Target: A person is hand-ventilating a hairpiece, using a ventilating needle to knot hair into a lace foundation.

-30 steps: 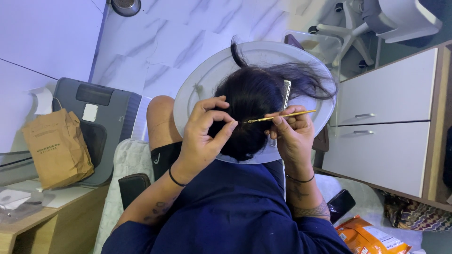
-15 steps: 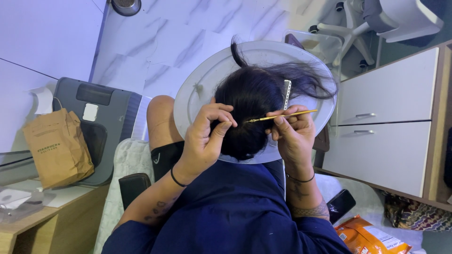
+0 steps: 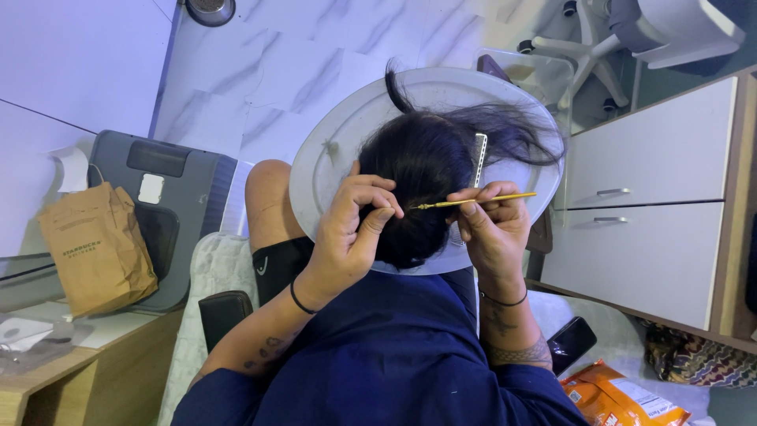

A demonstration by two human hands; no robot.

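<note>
A head of dark hair (image 3: 426, 170) is right below me, in front of a white oval tray (image 3: 331, 150). My left hand (image 3: 351, 233) pinches a strand of the hair between thumb and fingers; a black band sits on that wrist. My right hand (image 3: 493, 233) holds a thin yellow needle-like tool (image 3: 481, 199), its tip pointing left into the hair beside my left fingertips. A silver comb (image 3: 479, 158) is stuck upright in the hair just above the tool. My dark blue sleeves fill the bottom of the view.
A bare knee and black shorts (image 3: 272, 237) show at the left. A brown paper bag (image 3: 95, 252) leans on a grey case (image 3: 177, 197) by a wooden desk (image 3: 47, 371). White drawers (image 3: 646, 205) stand at the right; a black phone (image 3: 572, 343) and an orange packet (image 3: 623, 398) lie below.
My left fingers have curled slightly lower onto the hair. The right hand and the yellow tool have stayed almost still.
</note>
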